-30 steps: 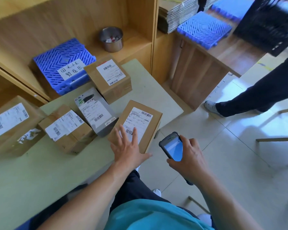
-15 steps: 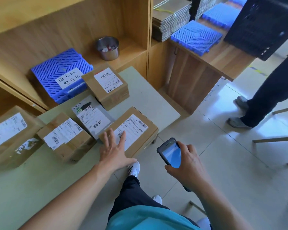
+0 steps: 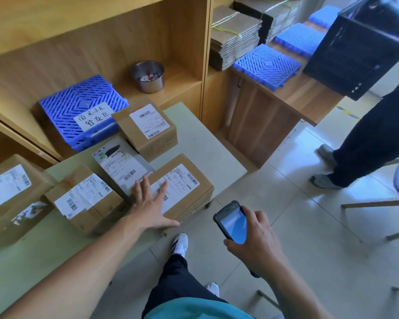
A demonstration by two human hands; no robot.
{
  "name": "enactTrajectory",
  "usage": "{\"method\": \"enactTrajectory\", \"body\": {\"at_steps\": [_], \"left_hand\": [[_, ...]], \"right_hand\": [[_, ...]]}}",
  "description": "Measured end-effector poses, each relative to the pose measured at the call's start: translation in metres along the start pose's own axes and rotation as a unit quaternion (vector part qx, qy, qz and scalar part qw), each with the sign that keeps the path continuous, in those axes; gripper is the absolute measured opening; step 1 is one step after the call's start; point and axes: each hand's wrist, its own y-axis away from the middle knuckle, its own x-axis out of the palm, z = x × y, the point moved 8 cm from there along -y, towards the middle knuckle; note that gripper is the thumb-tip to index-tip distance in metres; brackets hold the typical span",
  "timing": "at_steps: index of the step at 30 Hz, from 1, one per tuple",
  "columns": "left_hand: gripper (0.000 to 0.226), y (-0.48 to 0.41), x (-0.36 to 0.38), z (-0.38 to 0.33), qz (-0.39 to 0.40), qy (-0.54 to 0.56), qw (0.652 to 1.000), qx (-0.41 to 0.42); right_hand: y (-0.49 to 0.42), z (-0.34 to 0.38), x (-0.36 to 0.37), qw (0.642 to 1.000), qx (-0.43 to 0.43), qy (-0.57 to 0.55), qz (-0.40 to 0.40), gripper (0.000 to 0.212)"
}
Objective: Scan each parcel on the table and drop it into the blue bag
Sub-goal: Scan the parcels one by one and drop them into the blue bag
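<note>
Brown parcel point(image 3: 182, 189) lies flat at near right corner of table point(image 3: 207, 148), label up, long axis running near-left to far-right. Left hand point(image 3: 151, 207) rests spread, fingers straight, on its near-left end. Right hand point(image 3: 255, 240) off the table to the right, fingers curled round scanner point(image 3: 232, 223), screen up.

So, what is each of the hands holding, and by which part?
The right hand grips the scanner by its lower half. The left hand holds nothing; it lies flat on the nearest parcel.
</note>
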Motion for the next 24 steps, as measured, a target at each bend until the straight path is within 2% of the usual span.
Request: {"method": "enactTrajectory", "body": {"at_steps": [6, 18, 24], "left_hand": [[0.149, -0.008, -0.006, 0.009, 0.005, 0.027, 1.000, -0.012], [0.153, -0.004, 0.007, -0.006, 0.028, -0.021, 0.999, -0.022], [0.150, -0.002, 0.010, -0.014, 0.005, -0.026, 0.999, -0.028]], "right_hand": [[0.001, 0.000, 0.005, 1.000, 0.004, 0.002, 0.012, 0.095], [0.003, 0.000, 0.007, 1.000, 0.009, -0.004, 0.010, 0.097], [0.010, -0.001, 0.009, 1.000, -0.002, -0.009, 0.004, 0.093]]}}
